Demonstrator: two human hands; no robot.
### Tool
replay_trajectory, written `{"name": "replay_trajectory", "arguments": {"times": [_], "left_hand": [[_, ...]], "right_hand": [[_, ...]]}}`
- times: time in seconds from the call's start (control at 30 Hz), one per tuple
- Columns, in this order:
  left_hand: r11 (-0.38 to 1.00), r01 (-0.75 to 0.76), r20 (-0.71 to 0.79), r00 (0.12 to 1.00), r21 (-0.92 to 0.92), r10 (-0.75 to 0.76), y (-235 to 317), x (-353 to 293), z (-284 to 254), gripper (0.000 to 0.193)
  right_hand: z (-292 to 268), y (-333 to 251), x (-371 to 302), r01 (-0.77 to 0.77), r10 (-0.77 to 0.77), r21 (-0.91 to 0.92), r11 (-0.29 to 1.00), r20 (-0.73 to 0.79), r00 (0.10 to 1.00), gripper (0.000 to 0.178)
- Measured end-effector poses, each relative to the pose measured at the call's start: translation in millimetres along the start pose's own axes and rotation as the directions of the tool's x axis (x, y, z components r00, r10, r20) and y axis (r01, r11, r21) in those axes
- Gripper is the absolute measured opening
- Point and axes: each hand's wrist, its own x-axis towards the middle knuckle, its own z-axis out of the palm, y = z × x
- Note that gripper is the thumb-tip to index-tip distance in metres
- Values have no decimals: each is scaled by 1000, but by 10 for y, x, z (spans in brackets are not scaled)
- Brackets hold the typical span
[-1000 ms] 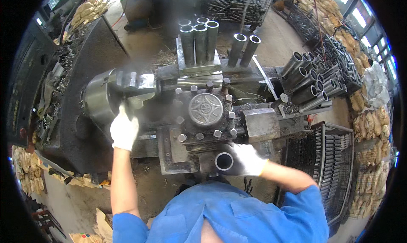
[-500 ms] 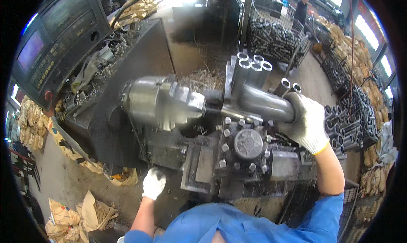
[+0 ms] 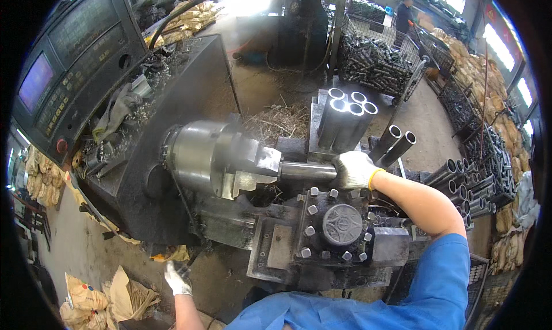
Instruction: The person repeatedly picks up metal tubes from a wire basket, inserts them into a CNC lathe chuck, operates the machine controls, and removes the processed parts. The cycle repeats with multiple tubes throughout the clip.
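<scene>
My right hand, in a white knit glove with a yellow cuff, is wrapped round the right end of a metal tube. The tube lies level, its left end at the jaws of the lathe chuck; how deep it sits inside them is hidden. Just below my right hand is the bolted tool post. My left hand, also gloved, hangs low at the left, away from the machine, its fingers loosely stretched out and holding nothing.
Upright tubes stand behind my right hand, with two more tubes beside them. Several tubes are stacked at the right. The control panel rises at the left. A wire cage of parts and a person are farther back.
My right hand has brought the tube left and closer to me, from a slant above the tool post to level against the chuck. My left hand has moved down and left.
</scene>
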Motion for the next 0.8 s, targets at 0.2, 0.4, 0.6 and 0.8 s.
{"name": "replay_trajectory", "arguments": {"times": [0.2, 0.4, 0.6, 0.8], "left_hand": [[981, -56, -80, 996, -186, 41, 186, 592, -327, 44], [937, 165, 78, 986, -309, -148, 407, 696, -349, 43], [910, 259, 179, 961, -324, -210, 575, 696, -289, 36], [984, -167, 77, 982, -66, 171, 312, 749, -520, 28]], "right_hand": [[497, 270, 283, 165, -165, 186, 969, -13, 986, 59], [396, 14, 544, 135, -159, 250, 959, 81, 984, 62], [-222, -649, 1086, 12, -324, 745, 667, 276, 905, 105], [17, -114, 750, 220, -235, 115, 969, 147, 961, 81]]}}
